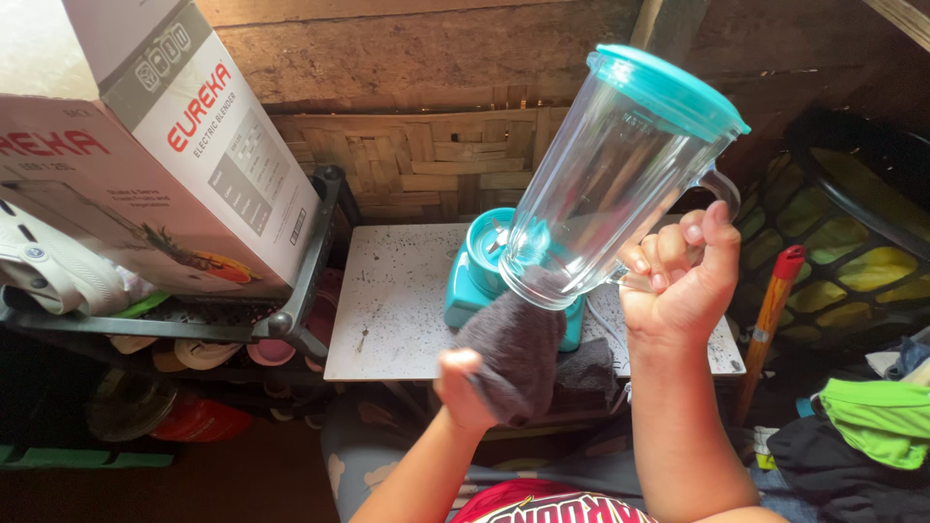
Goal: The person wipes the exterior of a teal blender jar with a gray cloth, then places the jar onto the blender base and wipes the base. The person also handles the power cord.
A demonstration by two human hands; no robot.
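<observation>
My right hand (pixel 678 281) grips the handle of a clear blender jar (pixel 610 184) with a teal lid (pixel 668 89), holding it tilted above the table. My left hand (pixel 465 387) clutches a dark grey cloth (pixel 513 349) pressed against the jar's bottom end. Behind the jar, a teal blender base (pixel 475 276) stands on a small white speckled table (pixel 397 300).
A white cardboard blender box (pixel 145 145) sits on a black rack (pixel 310 291) at left, with sandals beneath. A red-tipped wooden stick (pixel 770 310) leans at the table's right. Clothes, one green (pixel 872 416), lie at right. A woven wall rises behind.
</observation>
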